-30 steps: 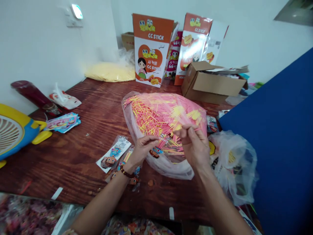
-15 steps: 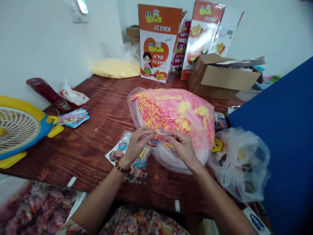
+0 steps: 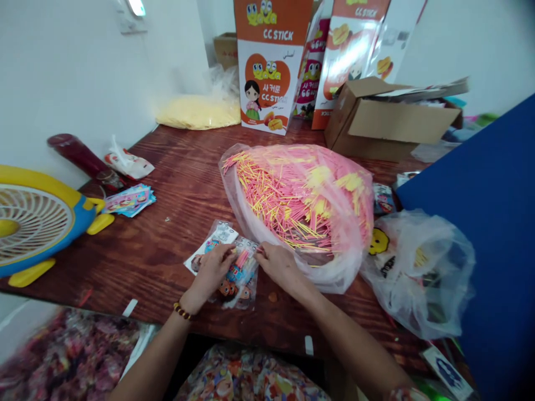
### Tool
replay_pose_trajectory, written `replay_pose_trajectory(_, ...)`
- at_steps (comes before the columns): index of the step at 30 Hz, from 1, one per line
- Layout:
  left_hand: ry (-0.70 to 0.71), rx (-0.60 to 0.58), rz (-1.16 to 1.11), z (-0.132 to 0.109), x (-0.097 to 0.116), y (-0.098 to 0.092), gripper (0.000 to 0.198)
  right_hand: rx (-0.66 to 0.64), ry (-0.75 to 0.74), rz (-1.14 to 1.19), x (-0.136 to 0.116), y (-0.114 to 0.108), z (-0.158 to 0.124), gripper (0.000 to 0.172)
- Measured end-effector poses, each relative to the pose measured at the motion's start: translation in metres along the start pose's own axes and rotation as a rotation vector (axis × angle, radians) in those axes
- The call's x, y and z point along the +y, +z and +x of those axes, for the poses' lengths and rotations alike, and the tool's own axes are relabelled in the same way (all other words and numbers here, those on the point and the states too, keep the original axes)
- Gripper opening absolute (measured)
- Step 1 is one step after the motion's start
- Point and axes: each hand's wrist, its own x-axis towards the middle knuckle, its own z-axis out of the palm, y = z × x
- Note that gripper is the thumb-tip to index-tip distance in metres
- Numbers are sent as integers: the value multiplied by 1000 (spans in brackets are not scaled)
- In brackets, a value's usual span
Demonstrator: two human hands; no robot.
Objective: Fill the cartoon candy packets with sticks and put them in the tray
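Note:
A big clear bag of pink and yellow sticks (image 3: 305, 206) lies on the brown wooden table (image 3: 175, 172). Just in front of its near left edge lies a small pile of clear cartoon packets (image 3: 238, 273) with sticks inside. My left hand (image 3: 211, 273) rests on the left side of the pile, fingers curled on the top packet. My right hand (image 3: 280, 267) touches the pile's right edge, fingers pinched at that packet's corner, its back against the bag.
A yellow and blue fan (image 3: 37, 223) stands at the left, with small packets (image 3: 129, 199) and a dark red bottle (image 3: 79, 156) beside it. Orange CC Stick boxes (image 3: 271, 61) and a brown carton (image 3: 388, 120) stand at the back. A crumpled clear bag (image 3: 418, 273) and blue board (image 3: 480, 223) are on the right.
Both hands have come down from in front of the stick bag to the packet pile on the table, bringing the filled packet with them. The camera tilted slightly down.

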Motion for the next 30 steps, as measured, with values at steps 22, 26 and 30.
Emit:
replay_pose_trajectory(22,-232,166,613,41,-45,-27,56,72,-349,-665,146,-56,89,30)
replay_pose_trajectory(26,-240,149,586,46,-42,-22,49,111,-396,-721,149,-56,95,30)
replay_pose_trajectory(30,-242,171,491,48,-41,-19,39,125,-381,-713,154,-53,96,31)
